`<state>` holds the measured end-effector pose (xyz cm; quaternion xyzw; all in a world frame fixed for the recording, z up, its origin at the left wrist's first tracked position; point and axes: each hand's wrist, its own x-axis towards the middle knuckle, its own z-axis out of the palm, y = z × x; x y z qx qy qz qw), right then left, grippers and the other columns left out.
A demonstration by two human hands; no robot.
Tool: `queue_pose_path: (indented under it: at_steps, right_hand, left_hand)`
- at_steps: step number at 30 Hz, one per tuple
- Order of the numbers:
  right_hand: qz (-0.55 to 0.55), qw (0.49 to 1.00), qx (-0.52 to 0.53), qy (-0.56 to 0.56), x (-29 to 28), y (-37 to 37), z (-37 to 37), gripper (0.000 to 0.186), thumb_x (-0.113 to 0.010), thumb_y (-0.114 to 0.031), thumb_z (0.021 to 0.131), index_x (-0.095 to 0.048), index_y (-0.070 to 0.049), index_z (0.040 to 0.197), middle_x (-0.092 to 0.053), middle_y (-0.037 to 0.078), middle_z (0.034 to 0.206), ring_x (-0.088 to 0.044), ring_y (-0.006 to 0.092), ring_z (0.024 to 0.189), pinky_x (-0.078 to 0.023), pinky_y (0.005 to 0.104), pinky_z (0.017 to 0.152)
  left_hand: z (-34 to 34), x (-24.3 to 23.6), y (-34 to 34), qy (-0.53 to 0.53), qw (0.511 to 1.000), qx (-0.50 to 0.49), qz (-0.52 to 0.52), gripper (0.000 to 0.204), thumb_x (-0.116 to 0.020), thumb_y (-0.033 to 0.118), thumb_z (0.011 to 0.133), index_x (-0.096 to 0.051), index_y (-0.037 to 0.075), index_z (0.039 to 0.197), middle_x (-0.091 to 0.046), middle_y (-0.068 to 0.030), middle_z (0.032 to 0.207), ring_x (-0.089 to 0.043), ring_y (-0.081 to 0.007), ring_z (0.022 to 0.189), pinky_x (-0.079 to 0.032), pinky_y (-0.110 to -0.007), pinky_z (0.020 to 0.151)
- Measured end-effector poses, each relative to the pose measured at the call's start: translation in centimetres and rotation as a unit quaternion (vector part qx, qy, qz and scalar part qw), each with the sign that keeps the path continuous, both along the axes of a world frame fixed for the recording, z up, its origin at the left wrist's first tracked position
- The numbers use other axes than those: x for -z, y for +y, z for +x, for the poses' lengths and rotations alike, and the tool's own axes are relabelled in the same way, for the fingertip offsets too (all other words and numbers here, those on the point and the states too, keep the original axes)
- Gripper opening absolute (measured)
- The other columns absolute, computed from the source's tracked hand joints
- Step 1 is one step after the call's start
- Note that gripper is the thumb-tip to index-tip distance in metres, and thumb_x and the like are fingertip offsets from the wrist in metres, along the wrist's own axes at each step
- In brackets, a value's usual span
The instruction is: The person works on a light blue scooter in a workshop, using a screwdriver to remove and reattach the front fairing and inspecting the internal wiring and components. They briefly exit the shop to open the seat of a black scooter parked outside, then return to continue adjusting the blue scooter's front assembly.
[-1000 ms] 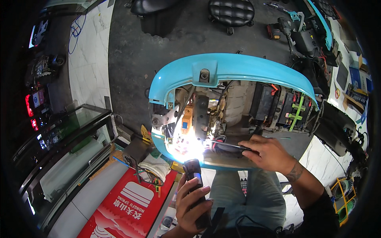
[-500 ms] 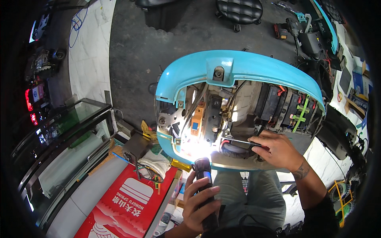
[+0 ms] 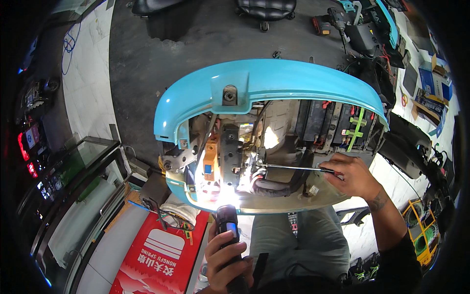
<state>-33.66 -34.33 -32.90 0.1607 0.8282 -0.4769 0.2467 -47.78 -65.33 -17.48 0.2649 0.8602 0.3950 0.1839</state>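
My left hand [image 3: 227, 262] is wrapped round a black flashlight [image 3: 226, 219], lit and aimed into an open turquoise scooter-like body shell [image 3: 289, 81]. Its glare washes out the lower left of the opening. My right hand [image 3: 356, 177] grips a screwdriver [image 3: 296, 168] by its dark, red-marked handle. The long metal shaft points left, and its tip lies among wires near a black ribbed sleeve [image 3: 273, 188]; exact contact cannot be made out. Left of the tip are a black block [image 3: 230, 154] and an orange unit [image 3: 210, 159]. Black batteries [image 3: 309, 121] with a green strap [image 3: 357, 128] sit at the right.
A red carton [image 3: 156, 255] and a bundle of cables [image 3: 176, 220] lie at lower left, beside a glass-sided case [image 3: 93, 171]. A wheeled black stool [image 3: 266, 10] stands at the back; a cordless power tool [image 3: 338, 24] lies at far right.
The view has shifted, and the shell now appears further left. More of the screwdriver's shaft shows, with my right hand farther from its tip. The flashlight stays lit in my left hand.
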Motion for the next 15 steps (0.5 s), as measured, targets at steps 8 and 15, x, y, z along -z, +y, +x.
queue_pose_path:
  at_steps: [8,15]
  right_hand:
    - [-0.061,0.997,-0.023,-0.029,2.4,-2.0,-2.5,0.031,-0.074,-0.029,0.098,-0.077,-0.013,0.124,-0.070,0.007,0.100,-0.071,0.0304,0.079,-0.058,0.0421,0.071]
    - [-0.076,0.996,-0.038,-0.016,4.3,-4.2,-4.7,0.032,-0.074,-0.031,0.099,-0.077,-0.012,0.125,-0.071,0.010,0.105,-0.073,0.0320,0.081,-0.059,0.0432,0.074]
  left_hand:
    - [-0.3,0.5,-0.1,-0.016,0.999,0.019,0.048,0.023,-0.078,0.001,0.087,-0.058,0.012,0.092,-0.069,-0.0123,0.108,-0.066,-0.0402,0.113,-0.048,-0.073,0.106]
    - [-1.0,-1.0,-0.5,0.006,0.998,0.019,0.059,0.034,-0.076,0.000,0.093,-0.056,0.016,0.116,-0.068,-0.0106,0.117,-0.064,-0.0407,0.116,-0.054,-0.059,0.102]
